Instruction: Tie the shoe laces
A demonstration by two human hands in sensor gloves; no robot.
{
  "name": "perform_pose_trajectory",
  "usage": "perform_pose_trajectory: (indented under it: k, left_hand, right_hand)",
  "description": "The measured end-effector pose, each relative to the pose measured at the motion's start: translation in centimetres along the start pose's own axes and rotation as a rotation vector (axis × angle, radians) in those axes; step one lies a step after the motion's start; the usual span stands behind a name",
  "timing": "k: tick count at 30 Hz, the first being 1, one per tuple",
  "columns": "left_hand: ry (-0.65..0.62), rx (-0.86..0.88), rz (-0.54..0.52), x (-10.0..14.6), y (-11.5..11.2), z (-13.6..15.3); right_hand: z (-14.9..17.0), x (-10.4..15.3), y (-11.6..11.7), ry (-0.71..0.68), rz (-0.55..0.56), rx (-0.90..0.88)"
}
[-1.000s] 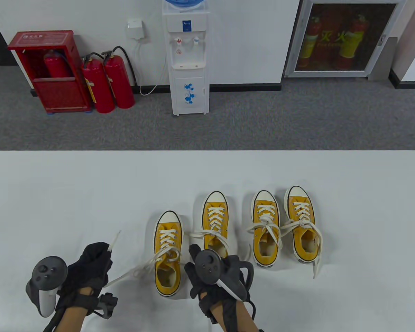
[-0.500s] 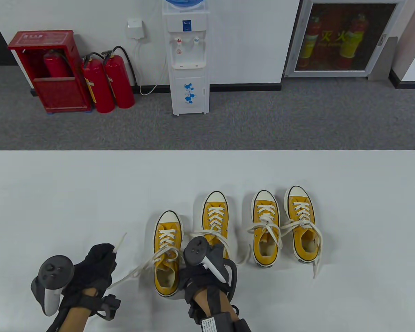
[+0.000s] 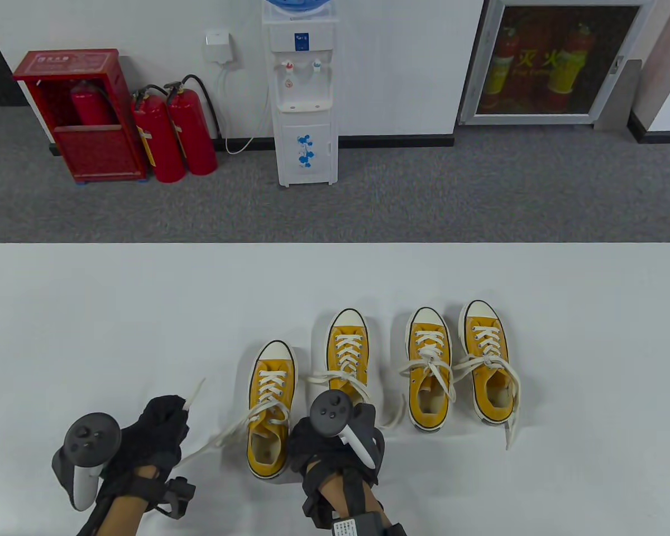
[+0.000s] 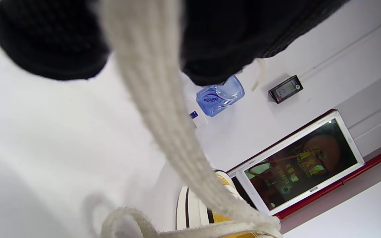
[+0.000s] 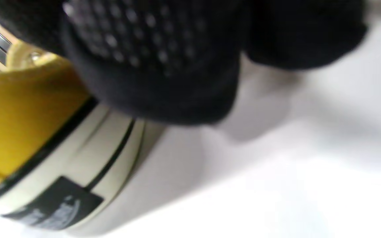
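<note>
Four yellow canvas sneakers with white toe caps sit low centre on the white table (image 3: 89, 312) in the table view. The leftmost sneaker (image 3: 269, 412) trails its white flat lace (image 3: 212, 441) to the left hand (image 3: 153, 432), whose fingers curl round it. Right hand (image 3: 335, 441) at that sneaker's heel; grip hidden.

Left wrist view: gloved fingers (image 4: 50, 43) pinch the lace (image 4: 164, 109).

Right wrist view: blurred glove beside the heel (image 5: 45, 145); cannot tell its grip.

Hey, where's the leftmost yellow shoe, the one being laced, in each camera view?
Table view: the leftmost yellow shoe lies lower centre, between both hands.
Left wrist view: only a part at the bottom edge, behind the lace.
Right wrist view: its heel fills the left side, under the right hand.
Shared landmark: the white table.
</note>
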State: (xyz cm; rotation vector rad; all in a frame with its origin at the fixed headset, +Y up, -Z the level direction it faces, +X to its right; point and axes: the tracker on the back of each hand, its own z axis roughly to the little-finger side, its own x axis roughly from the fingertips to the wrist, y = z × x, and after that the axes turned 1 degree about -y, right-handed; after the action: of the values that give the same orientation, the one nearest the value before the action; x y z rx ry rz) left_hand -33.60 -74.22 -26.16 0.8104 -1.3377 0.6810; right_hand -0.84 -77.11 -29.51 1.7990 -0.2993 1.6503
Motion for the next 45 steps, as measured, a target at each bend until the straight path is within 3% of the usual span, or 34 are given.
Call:
perform_pose_trajectory:
  k: [7,15,22,30,34,40,45]
  left_hand:
    - [0.006,-0.008,0.009,-0.1,-0.2,0.1]
    - [0.008,-0.012,0.008,0.0,-0.2,0.2]
    - [0.007,-0.019,0.004,0.0,-0.2,0.3]
    - [0.009,-0.016,0.003,0.0,-0.1,0.3]
    - [0.008,-0.015,0.001,0.0,0.0,0.3]
    - [0.005,-0.022,0.006,0.0,-0.1,0.3]
    - [0.002,-0.026,0.007,0.0,-0.2,0.4]
  right_hand:
    - [-0.4,1.7,-2.5,-0.086,0.126,-0.103]
    - [-1.3,4.3,-6.1,-0.231,0.452,0.005]
    - [-0.4,5.6,-8.3,-0.301,0.66,-0.091]
    - [1.0,5.4,-8.7,-0.285,0.697,-0.27]
    - [1.8,5.0,-8.6,-0.282,0.661,-0.385]
    - [3.4,3.7,-7.5,-0.259,0.462,-0.81]
    - [3.3,3.2,-6.6,-0.306,0.403,-1.019]
